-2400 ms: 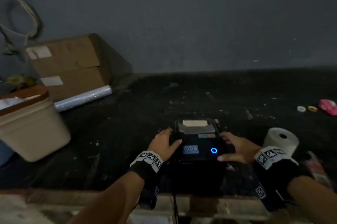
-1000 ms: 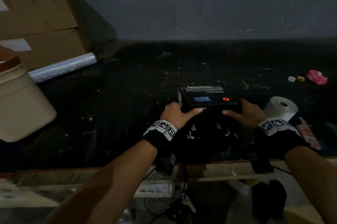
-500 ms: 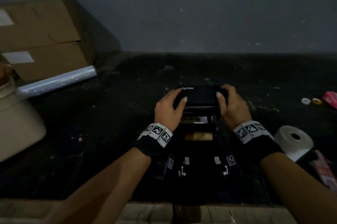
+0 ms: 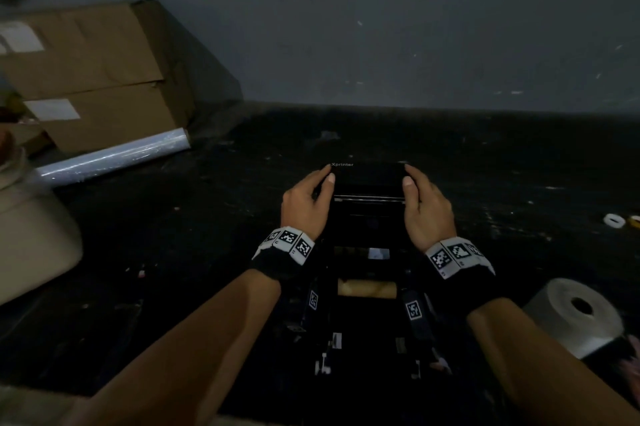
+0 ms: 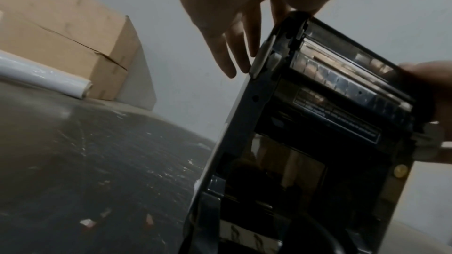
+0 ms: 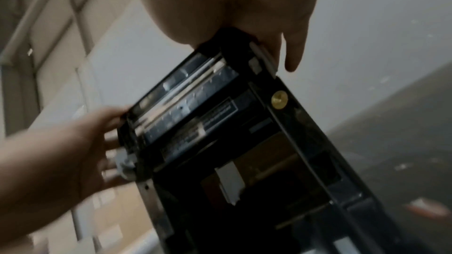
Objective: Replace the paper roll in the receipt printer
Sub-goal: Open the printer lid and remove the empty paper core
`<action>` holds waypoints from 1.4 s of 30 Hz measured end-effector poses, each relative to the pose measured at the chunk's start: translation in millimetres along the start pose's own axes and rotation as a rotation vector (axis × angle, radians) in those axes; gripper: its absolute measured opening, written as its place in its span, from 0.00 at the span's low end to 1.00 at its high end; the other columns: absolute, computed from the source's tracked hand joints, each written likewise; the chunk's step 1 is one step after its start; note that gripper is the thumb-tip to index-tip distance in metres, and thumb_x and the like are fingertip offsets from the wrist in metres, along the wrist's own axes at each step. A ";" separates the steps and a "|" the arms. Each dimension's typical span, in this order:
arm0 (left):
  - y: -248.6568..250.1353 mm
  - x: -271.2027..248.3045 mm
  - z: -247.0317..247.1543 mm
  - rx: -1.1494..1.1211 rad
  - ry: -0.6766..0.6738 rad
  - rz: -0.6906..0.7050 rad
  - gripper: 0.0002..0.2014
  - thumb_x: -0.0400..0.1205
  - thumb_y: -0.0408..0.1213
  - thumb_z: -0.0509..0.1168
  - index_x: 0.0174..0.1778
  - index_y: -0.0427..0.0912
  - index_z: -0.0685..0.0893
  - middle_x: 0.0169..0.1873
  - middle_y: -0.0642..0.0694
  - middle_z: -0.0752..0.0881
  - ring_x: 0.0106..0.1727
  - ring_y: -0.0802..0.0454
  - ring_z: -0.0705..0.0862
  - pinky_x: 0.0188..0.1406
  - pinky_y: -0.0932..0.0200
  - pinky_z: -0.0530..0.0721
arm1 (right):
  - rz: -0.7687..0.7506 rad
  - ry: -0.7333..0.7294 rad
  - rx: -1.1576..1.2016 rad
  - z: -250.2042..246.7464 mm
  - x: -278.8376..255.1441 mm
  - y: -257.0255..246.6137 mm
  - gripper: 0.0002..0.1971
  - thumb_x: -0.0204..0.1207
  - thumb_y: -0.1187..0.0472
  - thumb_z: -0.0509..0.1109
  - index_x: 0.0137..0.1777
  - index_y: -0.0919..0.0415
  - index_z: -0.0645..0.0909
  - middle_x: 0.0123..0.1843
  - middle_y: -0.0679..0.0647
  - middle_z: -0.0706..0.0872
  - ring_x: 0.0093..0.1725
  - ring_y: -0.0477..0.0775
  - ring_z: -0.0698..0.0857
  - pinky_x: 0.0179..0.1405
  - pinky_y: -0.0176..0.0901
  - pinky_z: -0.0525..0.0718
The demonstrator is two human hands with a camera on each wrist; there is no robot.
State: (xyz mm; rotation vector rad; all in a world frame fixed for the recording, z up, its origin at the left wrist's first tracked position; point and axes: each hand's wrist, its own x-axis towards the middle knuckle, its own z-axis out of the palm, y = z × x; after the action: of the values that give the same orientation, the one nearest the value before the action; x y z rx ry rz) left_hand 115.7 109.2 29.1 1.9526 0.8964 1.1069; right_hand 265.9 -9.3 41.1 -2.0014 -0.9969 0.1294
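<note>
The black receipt printer (image 4: 367, 321) sits on the dark table right in front of me with its lid (image 4: 367, 176) swung up and back. My left hand (image 4: 311, 193) pinches the lid's left edge and my right hand (image 4: 424, 200) its right edge, thumbs on the face and fingers behind. The wrist views show the lid's underside (image 5: 330, 94) (image 6: 195, 119) with its roller bar. In the open bay lies a bare brown cardboard core (image 4: 367, 288). A full white paper roll (image 4: 575, 314) stands on end to the right of the printer.
A cardboard box (image 4: 86, 79) stands at the back left against the grey wall, with a roll of clear film (image 4: 114, 157) lying before it. A beige bin (image 4: 31, 238) is at the left edge. Small tape rings (image 4: 614, 220) lie far right.
The lid was down with a blue light on; both hands lifted it, the light turned red, and it now stands open, exposing the core in the bay.
</note>
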 end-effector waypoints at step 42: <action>34.2 -91.1 -27.6 0.007 -0.645 0.103 0.18 0.83 0.41 0.61 0.68 0.40 0.79 0.53 0.37 0.88 0.53 0.42 0.87 0.51 0.59 0.81 | 0.069 0.044 -0.198 -88.1 -145.0 -25.1 0.18 0.79 0.65 0.62 0.68 0.59 0.77 0.64 0.63 0.84 0.65 0.62 0.81 0.60 0.37 0.71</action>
State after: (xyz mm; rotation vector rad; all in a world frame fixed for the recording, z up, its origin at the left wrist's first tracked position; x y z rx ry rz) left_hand 62.8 23.0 31.6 2.1791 0.4495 0.4581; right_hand 191.4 -159.8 75.3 -2.2097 -0.9441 0.0248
